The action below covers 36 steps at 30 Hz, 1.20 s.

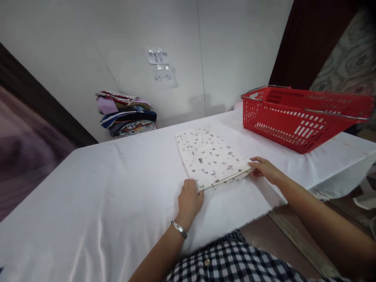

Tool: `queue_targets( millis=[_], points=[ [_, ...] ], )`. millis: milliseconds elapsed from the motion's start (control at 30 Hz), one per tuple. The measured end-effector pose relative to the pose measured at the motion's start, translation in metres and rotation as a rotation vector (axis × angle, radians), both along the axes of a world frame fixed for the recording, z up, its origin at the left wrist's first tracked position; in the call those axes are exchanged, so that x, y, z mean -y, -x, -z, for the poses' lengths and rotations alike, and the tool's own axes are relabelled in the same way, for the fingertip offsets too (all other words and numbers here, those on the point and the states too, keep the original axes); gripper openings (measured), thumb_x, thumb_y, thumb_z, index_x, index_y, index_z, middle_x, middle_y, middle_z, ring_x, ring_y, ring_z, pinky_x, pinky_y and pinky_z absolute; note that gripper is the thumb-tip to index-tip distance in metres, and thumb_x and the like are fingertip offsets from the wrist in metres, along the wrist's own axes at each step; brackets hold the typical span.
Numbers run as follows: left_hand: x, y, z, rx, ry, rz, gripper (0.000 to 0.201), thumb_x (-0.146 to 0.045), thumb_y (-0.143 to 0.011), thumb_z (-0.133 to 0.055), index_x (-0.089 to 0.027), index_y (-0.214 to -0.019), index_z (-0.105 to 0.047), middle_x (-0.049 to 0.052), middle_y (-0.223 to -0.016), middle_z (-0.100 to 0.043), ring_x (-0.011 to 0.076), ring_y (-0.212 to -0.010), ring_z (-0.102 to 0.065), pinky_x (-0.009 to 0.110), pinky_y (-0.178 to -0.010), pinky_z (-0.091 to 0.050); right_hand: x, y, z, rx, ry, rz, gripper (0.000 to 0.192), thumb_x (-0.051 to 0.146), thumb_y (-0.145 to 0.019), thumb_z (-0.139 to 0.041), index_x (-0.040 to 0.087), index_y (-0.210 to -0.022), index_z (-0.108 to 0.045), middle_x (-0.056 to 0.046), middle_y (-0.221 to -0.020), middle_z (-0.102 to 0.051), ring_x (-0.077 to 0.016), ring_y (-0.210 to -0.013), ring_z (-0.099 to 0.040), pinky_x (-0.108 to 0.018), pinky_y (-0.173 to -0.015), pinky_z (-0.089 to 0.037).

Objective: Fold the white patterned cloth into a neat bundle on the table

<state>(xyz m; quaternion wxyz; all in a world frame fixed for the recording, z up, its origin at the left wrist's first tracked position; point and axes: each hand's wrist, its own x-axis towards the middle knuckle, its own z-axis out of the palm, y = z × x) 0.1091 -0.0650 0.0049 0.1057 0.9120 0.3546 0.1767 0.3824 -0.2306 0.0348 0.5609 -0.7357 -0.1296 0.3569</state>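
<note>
Folded cloth [210, 156] runs lengthwise forward-left, left fingers [188, 183] and right fingers [259, 159] pinching its near corners.

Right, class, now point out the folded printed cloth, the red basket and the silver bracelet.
Folded printed cloth [207, 156]: head view, middle of its upper face.
Red basket [283, 124]: head view, its long near side wall.
Silver bracelet [179, 229]: head view, middle of its band.
</note>
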Motion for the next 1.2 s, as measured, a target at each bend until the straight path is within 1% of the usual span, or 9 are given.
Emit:
queue_targets(
  millis=[200, 333, 533, 667, 767, 867, 967, 1067, 1200],
  points=[
    [0.003, -0.001, -0.001, 0.117, 0.088, 0.054, 0.032, -0.002, -0.07, -0.049, -0.019, -0.097, -0.043, 0.007, -0.105, -0.049, 0.015, -0.079, -0.057, 0.027, -0.061, -0.048, 0.003, -0.003, 0.007, -0.005, -0.005, -0.041, 0.038, 0.028, -0.076, -0.06, 0.021, -0.111, -0.047, 0.004, -0.056, -0.059, -0.0135, -0.047, -0.056, -0.025, -0.048, -0.047],
    [-0.019, 0.014, -0.018, 0.251, 0.018, 0.109, 0.04, 0.002, -0.067, -0.045, -0.021, -0.099, -0.045, 0.007, -0.112, -0.047, 0.0144, -0.079, -0.059, 0.028, -0.063, -0.052, 0.007, 0.016, 0.007, 0.047, 0.033, -0.157, 0.057, 0.032, -0.075, -0.06, 0.022, -0.127, -0.04, 0.005, -0.056, -0.058, -0.0141, -0.046, -0.056, -0.024, -0.043, -0.045],
    [-0.091, 0.08, -0.049, 0.319, -0.183, -0.1, 0.019, -0.017, -0.075, -0.045, -0.025, -0.091, -0.047, 0.004, -0.112, -0.047, 0.0233, -0.097, -0.056, 0.038, -0.079, -0.053, -0.013, 0.128, 0.011, -0.09, -0.11, -0.365, 0.086, 0.035, -0.075, -0.061, 0.024, -0.146, -0.014, 0.007, -0.055, -0.056, -0.0121, -0.041, -0.054, -0.023, -0.042, -0.044],
    [-0.132, 0.13, -0.033, 0.243, -0.128, -0.207, 0.009, -0.022, -0.078, -0.037, -0.027, -0.083, -0.044, -0.004, -0.1, -0.05, 0.0218, -0.096, -0.053, 0.042, -0.083, -0.05, -0.043, 0.196, 0.022, -0.26, -0.197, -0.573, 0.086, 0.035, -0.075, -0.06, 0.022, -0.147, -0.014, 0.008, -0.046, -0.056, -0.0124, -0.039, -0.053, -0.024, -0.044, -0.045],
    [-0.144, 0.151, -0.015, 0.148, -0.002, -0.21, 0.009, -0.025, -0.075, -0.041, -0.024, -0.082, -0.047, 0.0, -0.084, -0.055, 0.0218, -0.081, -0.058, 0.04, -0.074, -0.053, -0.056, 0.217, 0.03, -0.284, -0.202, -0.657, 0.066, 0.036, -0.074, -0.059, 0.024, -0.135, -0.04, 0.009, -0.041, -0.055, -0.0118, -0.037, -0.052, -0.023, -0.043, -0.044],
    [-0.126, 0.152, -0.012, 0.24, -0.16, -0.103, 0.022, -0.024, -0.073, -0.045, -0.021, -0.092, -0.054, 0.009, -0.103, -0.06, 0.0268, -0.098, -0.058, 0.043, -0.084, -0.05, -0.058, 0.218, 0.033, -0.268, -0.154, -0.687, 0.042, 0.04, -0.07, -0.06, 0.034, -0.112, -0.057, 0.012, -0.038, -0.054, -0.011, -0.036, -0.051, -0.022, -0.041, -0.042],
    [-0.077, 0.136, -0.017, 0.246, -0.299, 0.232, 0.045, -0.019, -0.073, -0.051, -0.027, -0.118, -0.05, 0.007, -0.123, -0.056, 0.0266, -0.118, -0.049, 0.045, -0.1, -0.041, -0.056, 0.215, 0.031, -0.258, -0.143, -0.681, 0.034, 0.041, -0.068, -0.062, 0.038, -0.102, -0.059, 0.014, -0.04, -0.055, -0.0102, -0.036, -0.051, -0.021, -0.041, -0.041],
    [-0.027, 0.113, -0.016, 0.116, -0.316, 0.534, 0.062, -0.015, -0.073, -0.052, -0.028, -0.133, -0.04, 0.006, -0.13, -0.054, 0.0251, -0.122, -0.047, 0.048, -0.106, -0.034, -0.055, 0.215, 0.023, -0.231, -0.202, -0.646, 0.038, 0.041, -0.07, -0.063, 0.029, -0.106, -0.058, 0.011, -0.041, -0.054, -0.0099, -0.037, -0.052, -0.021, -0.042, -0.042],
    [-0.001, 0.082, -0.007, 0.232, -0.257, 0.509, 0.052, -0.005, -0.069, -0.046, -0.02, -0.118, -0.053, 0.008, -0.111, -0.064, 0.0229, -0.104, -0.058, 0.043, -0.092, -0.047, -0.057, 0.22, 0.011, -0.213, -0.236, -0.627, 0.044, 0.04, -0.072, -0.063, 0.018, -0.109, -0.056, 0.008, -0.041, -0.052, -0.0097, -0.037, -0.049, -0.022, -0.042, -0.042]
  ],
)
